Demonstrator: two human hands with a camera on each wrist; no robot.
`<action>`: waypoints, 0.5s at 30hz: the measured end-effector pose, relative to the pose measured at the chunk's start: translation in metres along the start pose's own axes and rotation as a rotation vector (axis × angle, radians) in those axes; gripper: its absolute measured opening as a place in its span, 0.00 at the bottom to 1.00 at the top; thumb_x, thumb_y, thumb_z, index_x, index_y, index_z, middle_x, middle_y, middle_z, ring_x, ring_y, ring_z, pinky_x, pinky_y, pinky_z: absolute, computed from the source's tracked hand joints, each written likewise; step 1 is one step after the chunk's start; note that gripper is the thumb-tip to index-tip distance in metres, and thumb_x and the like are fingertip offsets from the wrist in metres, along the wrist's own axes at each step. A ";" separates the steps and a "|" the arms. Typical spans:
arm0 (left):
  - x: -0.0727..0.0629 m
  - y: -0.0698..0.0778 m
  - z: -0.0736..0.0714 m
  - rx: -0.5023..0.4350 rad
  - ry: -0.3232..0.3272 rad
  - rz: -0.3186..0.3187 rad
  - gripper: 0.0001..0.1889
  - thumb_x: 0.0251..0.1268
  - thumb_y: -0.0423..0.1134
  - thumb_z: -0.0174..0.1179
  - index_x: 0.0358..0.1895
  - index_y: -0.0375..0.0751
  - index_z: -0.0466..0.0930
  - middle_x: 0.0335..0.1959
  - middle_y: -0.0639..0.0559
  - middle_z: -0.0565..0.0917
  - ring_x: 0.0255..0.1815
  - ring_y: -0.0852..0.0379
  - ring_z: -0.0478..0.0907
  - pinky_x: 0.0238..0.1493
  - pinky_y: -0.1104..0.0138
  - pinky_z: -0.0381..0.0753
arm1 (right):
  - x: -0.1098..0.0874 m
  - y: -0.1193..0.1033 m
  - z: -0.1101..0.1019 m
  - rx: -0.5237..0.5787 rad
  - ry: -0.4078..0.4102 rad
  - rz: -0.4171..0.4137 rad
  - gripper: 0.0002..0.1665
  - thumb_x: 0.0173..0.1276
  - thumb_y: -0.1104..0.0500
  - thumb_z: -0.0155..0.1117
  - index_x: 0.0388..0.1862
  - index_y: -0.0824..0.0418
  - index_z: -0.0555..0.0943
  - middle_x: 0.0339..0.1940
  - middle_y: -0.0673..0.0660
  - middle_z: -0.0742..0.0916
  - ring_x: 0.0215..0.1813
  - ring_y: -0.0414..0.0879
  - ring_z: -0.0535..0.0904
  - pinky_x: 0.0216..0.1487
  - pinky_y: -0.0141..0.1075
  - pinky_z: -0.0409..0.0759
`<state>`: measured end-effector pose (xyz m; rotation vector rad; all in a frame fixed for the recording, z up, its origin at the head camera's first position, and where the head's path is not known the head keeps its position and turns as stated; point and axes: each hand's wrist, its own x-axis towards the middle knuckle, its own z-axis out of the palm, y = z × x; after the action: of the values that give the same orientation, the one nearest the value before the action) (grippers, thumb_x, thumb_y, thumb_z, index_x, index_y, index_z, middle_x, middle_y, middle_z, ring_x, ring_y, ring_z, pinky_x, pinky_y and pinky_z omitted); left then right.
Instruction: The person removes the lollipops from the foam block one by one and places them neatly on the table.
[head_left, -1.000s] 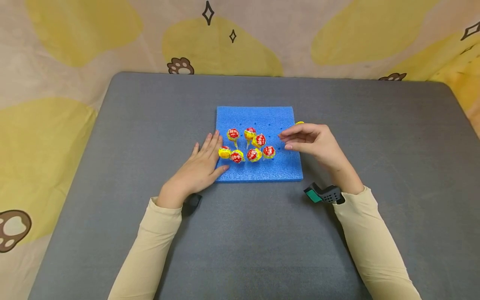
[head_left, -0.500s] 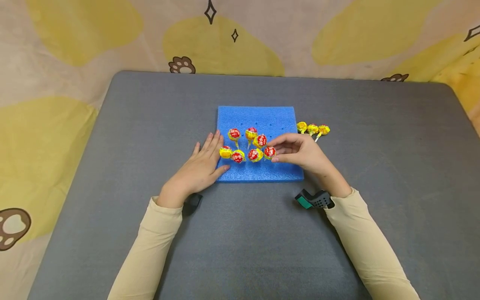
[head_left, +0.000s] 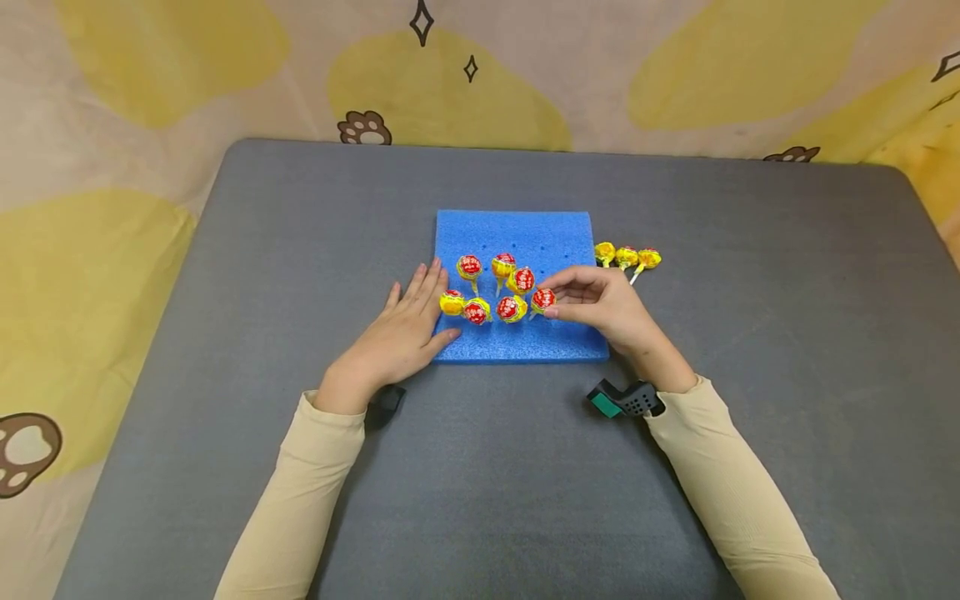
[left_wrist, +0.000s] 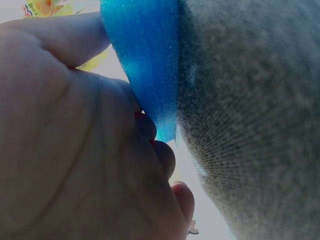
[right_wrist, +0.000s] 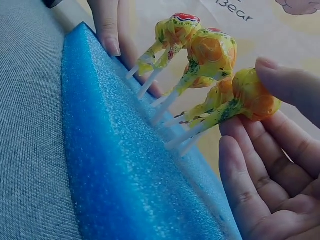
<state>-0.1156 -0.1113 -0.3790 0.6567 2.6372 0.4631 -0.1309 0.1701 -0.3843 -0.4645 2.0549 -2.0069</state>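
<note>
A blue foam board (head_left: 525, 346) with small holes lies on the table, several wrapped lollipops standing in it on white sticks. My right hand (head_left: 611, 310) pinches the head of the right front lollipop (head_left: 543, 299). In the right wrist view, the thumb touches one side of that lollipop's yellow wrapper (right_wrist: 255, 97), with fingers on the other, and its stick reaches down to the foam. My left hand (head_left: 392, 340) rests with straight fingers along the board's left edge. Close by stand two lollipops, a yellow-topped one (head_left: 452, 302) and a red-topped one (head_left: 476, 312).
Three loose lollipops (head_left: 626, 257) lie on the grey table (head_left: 495, 467), just right of the board and behind my right hand. Bare holes show in the board's back part. A patterned cloth (head_left: 592, 67) hangs beyond the table's far edge.
My right hand has moved left and nearer, from above the board's right side to the right front lollipop, which it now pinches. That lollipop's head has shifted slightly. My left hand stays put.
</note>
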 end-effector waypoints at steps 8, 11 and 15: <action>0.000 0.000 0.001 0.005 0.004 0.008 0.42 0.71 0.53 0.46 0.74 0.36 0.33 0.76 0.45 0.30 0.75 0.50 0.25 0.71 0.49 0.30 | -0.002 -0.001 -0.001 0.064 0.014 -0.046 0.15 0.53 0.76 0.67 0.37 0.61 0.85 0.33 0.52 0.87 0.31 0.40 0.81 0.36 0.30 0.81; 0.000 0.000 0.000 0.009 0.006 0.010 0.42 0.71 0.53 0.46 0.74 0.36 0.33 0.76 0.45 0.31 0.75 0.50 0.25 0.71 0.49 0.30 | -0.003 -0.002 -0.002 0.095 0.018 -0.072 0.17 0.54 0.77 0.66 0.37 0.60 0.85 0.34 0.53 0.87 0.31 0.40 0.81 0.36 0.29 0.81; -0.001 0.000 0.000 0.008 0.010 0.010 0.42 0.71 0.52 0.46 0.74 0.36 0.33 0.76 0.45 0.31 0.75 0.50 0.25 0.71 0.49 0.30 | -0.003 -0.003 -0.003 0.119 0.030 -0.069 0.18 0.55 0.77 0.64 0.37 0.57 0.85 0.35 0.52 0.87 0.32 0.40 0.81 0.37 0.29 0.80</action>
<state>-0.1147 -0.1113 -0.3790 0.6721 2.6476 0.4598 -0.1288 0.1740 -0.3812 -0.4912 1.9476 -2.1740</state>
